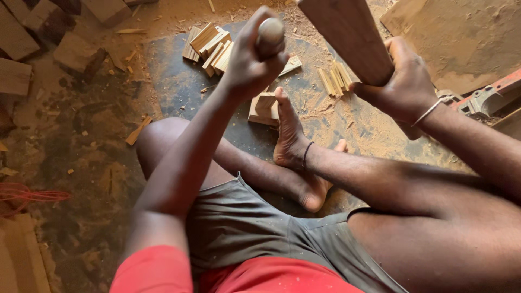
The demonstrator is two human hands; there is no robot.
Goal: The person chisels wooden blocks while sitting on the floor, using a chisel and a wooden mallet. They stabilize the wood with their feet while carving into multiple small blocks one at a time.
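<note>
A person sits on a sawdust-strewn floor, a foot (290,135) pinning a small wooden block (263,108) to the dark mat (173,76). The left hand (252,62) is clamped around a round-ended tool handle (270,31), its long axis near upright, directly above the block. The right hand (404,81), well to the right of the block and farther from it, grips a broad wooden mallet (347,35) that slants up and away. Beyond the block lie a stack of cut wood pieces (209,46) and thin wood strips (335,78).
</note>
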